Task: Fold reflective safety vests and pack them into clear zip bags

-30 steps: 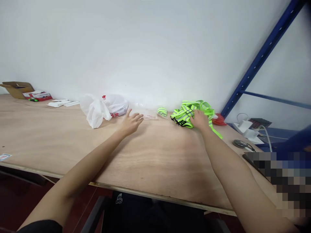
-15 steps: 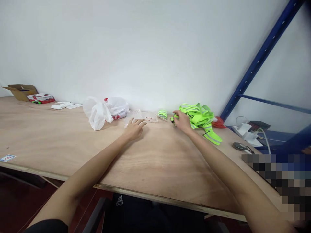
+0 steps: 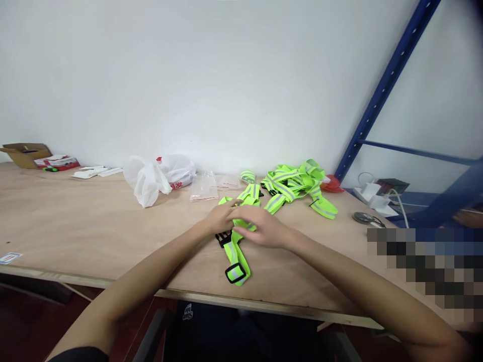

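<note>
Right hand point(image 3: 266, 227): fingers point(image 3: 251, 213) extended over a green reflective strap point(image 3: 244, 259), thumb parted from them; whether they pinch it cannot be determined. Left hand point(image 3: 219, 218): meets the right over the same strap, fingertips partly hidden, grip not determinable. The strap lies mid-desk, its black buckle point(image 3: 235, 273) close to the front edge. Desk point(image 3: 113, 231): pale, grained wood, with a label point(image 3: 9, 258) near the front left corner. Along the back edge, left to right: cardboard box point(image 3: 28, 157), white plastic bag point(image 3: 145, 183), clear bags point(image 3: 204, 188), strap pile point(image 3: 292, 185). Room: plain white wall point(image 3: 226, 75) behind; blue metal frame point(image 3: 387, 83) at the right edge; dark red floor point(image 3: 126, 322) below.
</note>
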{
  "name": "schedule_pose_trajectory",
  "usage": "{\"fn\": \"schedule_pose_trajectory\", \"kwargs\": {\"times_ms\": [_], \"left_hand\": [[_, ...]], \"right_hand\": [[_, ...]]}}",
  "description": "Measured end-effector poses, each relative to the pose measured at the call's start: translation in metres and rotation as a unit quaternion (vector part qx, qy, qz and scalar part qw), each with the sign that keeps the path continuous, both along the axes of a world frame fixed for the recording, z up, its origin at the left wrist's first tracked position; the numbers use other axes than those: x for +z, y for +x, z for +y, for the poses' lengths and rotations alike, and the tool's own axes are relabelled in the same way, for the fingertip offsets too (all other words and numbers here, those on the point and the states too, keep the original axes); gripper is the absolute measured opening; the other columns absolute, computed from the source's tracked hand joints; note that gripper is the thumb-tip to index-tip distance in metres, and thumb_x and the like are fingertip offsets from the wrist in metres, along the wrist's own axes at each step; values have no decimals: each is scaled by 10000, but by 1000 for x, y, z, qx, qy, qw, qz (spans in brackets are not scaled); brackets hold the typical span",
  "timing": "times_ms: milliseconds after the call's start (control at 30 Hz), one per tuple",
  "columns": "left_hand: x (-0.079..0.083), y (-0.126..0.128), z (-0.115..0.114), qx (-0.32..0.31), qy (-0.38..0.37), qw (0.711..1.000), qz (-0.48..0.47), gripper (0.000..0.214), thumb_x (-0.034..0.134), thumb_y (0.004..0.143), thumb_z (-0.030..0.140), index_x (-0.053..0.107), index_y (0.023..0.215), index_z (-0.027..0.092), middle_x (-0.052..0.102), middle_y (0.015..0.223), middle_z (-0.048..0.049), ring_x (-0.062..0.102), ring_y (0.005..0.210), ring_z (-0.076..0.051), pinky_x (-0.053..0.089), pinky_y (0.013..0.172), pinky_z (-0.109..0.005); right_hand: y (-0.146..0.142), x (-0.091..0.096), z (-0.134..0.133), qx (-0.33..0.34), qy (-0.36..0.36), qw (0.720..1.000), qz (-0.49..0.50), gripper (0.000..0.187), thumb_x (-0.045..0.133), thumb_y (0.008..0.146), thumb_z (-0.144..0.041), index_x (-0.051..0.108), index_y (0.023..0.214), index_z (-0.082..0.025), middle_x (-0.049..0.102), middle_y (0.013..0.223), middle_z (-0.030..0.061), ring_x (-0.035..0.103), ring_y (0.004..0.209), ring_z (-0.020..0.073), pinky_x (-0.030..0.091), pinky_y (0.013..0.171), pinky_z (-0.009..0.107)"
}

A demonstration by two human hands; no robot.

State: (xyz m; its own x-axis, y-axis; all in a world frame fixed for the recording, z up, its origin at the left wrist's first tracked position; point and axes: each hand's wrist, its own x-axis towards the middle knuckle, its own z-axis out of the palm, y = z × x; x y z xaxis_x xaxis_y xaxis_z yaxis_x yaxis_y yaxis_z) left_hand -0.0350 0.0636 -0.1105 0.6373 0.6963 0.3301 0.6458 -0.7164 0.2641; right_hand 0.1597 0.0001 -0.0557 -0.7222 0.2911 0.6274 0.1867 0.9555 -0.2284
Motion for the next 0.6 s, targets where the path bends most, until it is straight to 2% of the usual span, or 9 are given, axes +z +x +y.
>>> {"fn": "schedule_pose_trajectory", "kwargs": {"times_ms": [100,200,267,400,500,600], "left_hand": [[4,-3,-1,-21,13,1000,-5,600,556,690,66,663,1257,230,554,1447,-75,574,1262,-291,490,1019,-359],[13,-6,-4,-59,-13,998,-25,442,542,696,77,727,1079,197,711,1185,-73,657,1089,-267,504,932,-323],[19,-5,-7,-95,-64,992,-54,367,548,711,101,734,1017,182,746,1022,-51,678,952,-234,505,864,-292],[26,8,-20,-139,-181,968,-100,216,603,803,240,736,954,162,743,981,-46,664,899,-205,491,825,-268],[26,24,-32,-169,-192,961,-108,271,629,868,404,727,836,154,711,858,-41,637,811,-179,475,786,-265],[27,32,-37,-163,-203,952,-161,364,625,885,488,705,764,154,677,758,-25,604,735,-158,462,731,-259]], "right_hand": [[35,-12,34,-121,37,992,-9,217,544,958,-247,666,1133,-205,736,1089,102,675,1032,249,535,911,425],[71,-29,61,-213,45,976,-27,275,514,925,-197,673,1150,-202,719,1163,122,656,1106,287,518,956,479],[89,-39,73,-245,30,967,-60,411,494,857,-123,656,1227,-201,672,1290,127,605,1220,305,475,1029,501],[106,-51,82,-272,-30,954,-120,653,472,737,-50,583,1361,-207,612,1399,104,574,1271,289,449,1061,444],[108,-54,81,-292,-68,937,-177,661,491,724,-48,577,1359,-208,630,1376,96,606,1214,274,468,1004,387],[107,-51,77,-334,-87,914,-213,481,528,769,-89,656,1222,-192,701,1239,103,643,1107,263,474,903,325]]}}
